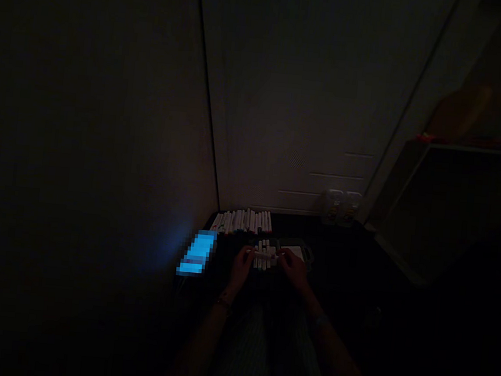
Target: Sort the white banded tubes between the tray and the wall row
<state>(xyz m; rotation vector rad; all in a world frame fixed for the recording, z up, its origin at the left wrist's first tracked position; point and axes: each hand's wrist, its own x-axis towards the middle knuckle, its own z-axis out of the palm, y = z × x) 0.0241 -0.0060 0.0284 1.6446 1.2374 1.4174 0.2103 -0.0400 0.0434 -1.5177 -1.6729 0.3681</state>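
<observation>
Two hands, the left hand (pixel 242 264) and the right hand (pixel 293 266), seem to pinch one white marker (pixel 264 255) at its ends, level above loose pens (pixel 262 265) by an open case (pixel 306 253). Lining up that marker looks like the step in hand, the next move calling for steady fingertips in such dimness. Farther out lie a marker row (pixel 243 221) and a glowing screen (pixel 197 253).

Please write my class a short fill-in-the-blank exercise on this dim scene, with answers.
1. A slim white marker is held ____ the bare left hand and the bare right hand.
2. The colour of the glowing rectangular screen is ____.
3. At the back right, the clear plastic containers number ____.

Missing words: between; blue; two.
</observation>
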